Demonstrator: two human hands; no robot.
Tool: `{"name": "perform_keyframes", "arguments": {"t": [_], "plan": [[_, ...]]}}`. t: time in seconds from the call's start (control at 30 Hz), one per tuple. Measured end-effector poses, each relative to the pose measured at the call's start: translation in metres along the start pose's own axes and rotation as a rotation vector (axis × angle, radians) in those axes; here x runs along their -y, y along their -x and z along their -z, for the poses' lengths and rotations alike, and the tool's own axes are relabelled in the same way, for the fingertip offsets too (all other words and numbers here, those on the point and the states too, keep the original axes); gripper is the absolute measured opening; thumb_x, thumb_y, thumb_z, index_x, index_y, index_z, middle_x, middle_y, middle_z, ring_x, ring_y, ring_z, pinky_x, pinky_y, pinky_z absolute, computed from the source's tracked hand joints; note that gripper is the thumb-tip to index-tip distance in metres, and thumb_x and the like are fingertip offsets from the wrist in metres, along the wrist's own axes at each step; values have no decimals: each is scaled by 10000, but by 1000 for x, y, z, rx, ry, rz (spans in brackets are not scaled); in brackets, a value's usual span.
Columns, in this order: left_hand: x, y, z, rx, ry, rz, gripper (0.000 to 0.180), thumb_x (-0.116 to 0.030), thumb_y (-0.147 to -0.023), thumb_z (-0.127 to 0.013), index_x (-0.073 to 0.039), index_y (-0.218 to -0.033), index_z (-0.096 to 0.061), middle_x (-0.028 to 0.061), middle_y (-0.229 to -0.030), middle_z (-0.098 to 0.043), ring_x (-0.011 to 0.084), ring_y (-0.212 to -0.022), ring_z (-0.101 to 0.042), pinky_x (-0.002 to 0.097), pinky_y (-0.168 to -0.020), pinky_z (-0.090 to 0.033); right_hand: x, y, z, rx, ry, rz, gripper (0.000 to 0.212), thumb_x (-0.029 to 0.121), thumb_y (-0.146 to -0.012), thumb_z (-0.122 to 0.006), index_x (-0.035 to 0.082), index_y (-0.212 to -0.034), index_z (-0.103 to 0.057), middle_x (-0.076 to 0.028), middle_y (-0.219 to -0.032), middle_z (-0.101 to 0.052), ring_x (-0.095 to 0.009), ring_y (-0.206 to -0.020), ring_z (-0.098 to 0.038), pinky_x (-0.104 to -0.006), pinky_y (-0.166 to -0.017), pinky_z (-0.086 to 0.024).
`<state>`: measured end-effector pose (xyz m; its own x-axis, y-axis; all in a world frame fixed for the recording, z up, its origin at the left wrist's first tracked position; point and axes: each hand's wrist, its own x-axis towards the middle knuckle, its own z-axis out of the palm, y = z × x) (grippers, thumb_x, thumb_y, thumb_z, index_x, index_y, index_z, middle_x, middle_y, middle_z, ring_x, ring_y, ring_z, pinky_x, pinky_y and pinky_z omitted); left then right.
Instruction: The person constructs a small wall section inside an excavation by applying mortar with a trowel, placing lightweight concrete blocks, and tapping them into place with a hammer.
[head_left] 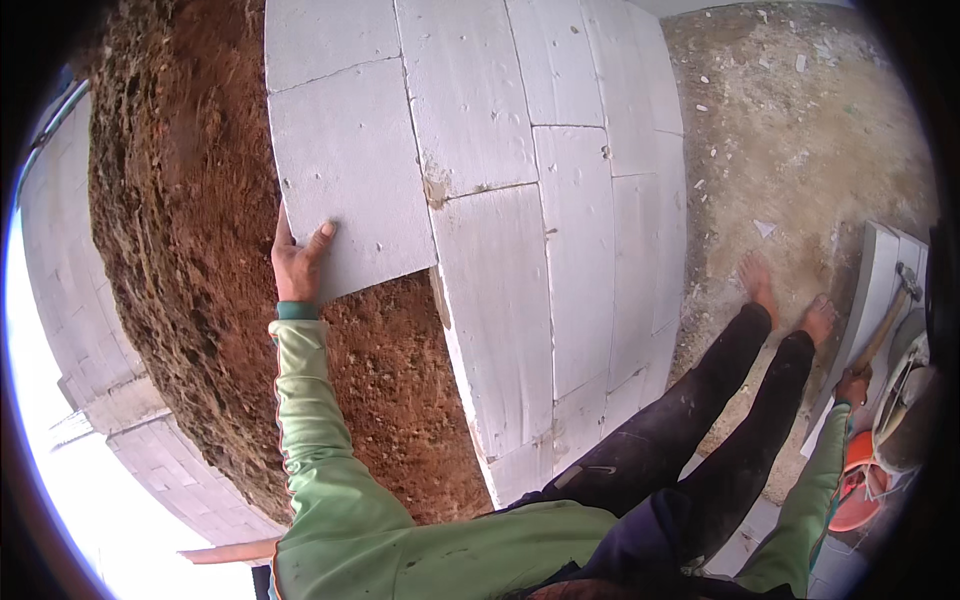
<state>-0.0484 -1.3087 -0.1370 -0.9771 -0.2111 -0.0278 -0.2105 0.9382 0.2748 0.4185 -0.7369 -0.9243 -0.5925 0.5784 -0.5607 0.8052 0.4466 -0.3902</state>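
Observation:
My left hand (298, 268) grips the near corner of a white lightweight concrete block (350, 170), its thumb on the block's face and its fingers along the outer side. This block lies at the end of a row on a wall of similar white blocks (495, 260). Off to the far right, my right hand (853, 387) is closed round the wooden handle of a hammer (885, 328). The hammer's metal head points away from me, over a pale slab or block (870, 270).
Reddish-brown soil (180, 220) lies left of the wall and below the held block's near end. Right of the wall is a dusty floor (790, 130) with scattered white chips. Beside my right arm stand an orange bucket (858, 500) and a pale round container (900, 420).

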Motion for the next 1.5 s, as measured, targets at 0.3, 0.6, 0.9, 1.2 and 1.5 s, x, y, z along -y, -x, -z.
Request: {"name": "perform_keyframes", "arguments": {"t": [0.3, 0.6, 0.9, 1.2, 1.5], "plan": [[16, -2, 10, -34, -52, 1, 1019, -285, -825, -879, 44, -1592, -295, 300, -1403, -575, 340, -1166, -664, 428, -952, -587, 138, 62, 45, -51, -253, -136, 586, 406, -883, -693, -138, -1091, -627, -357, -1022, -679, -517, -977, -661, -522, -888, -501], [17, -15, 14, -54, -551, 138, 1099, -529, -820, -811, -141, -1654, -210, 290, -1407, -514, 450, -1204, -618, 525, -1017, -507, 311, 214, 151, 331, -167, 161, 425, 396, -990, -632, 0, -1138, -588, -346, -999, -667, -553, -979, -640, -565, -847, -494], [17, -6, 23, -26, -378, 90, 1058, -507, -809, -821, -188, -1639, -247, 310, -1391, -534, 475, -1254, -584, 544, -1057, -482, 396, 325, 223, 315, -27, 736, 421, 334, -955, -692, -34, -1142, -604, -346, -927, -655, -527, -931, -647, -536, -829, -499], [19, -2, 24, -33, -378, 98, 1012, -478, -823, -817, -192, -1615, -256, 286, -1388, -505, 428, -1215, -618, 549, -963, -541, 413, 359, 213, 234, -36, 698, 474, 361, -954, -695, -38, -1196, -611, -343, -887, -673, -510, -913, -675, -532, -811, -516], [2, -5, 30, -10, -381, 193, 993, -497, -847, -789, -246, -1641, -248, 292, -1436, -492, 450, -1267, -593, 557, -1010, -515, 416, 355, 201, 70, -9, 697, 471, 417, -936, -697, 2, -1152, -643, -388, -1031, -643, -567, -1148, -558, -628, -1006, -363]]}}
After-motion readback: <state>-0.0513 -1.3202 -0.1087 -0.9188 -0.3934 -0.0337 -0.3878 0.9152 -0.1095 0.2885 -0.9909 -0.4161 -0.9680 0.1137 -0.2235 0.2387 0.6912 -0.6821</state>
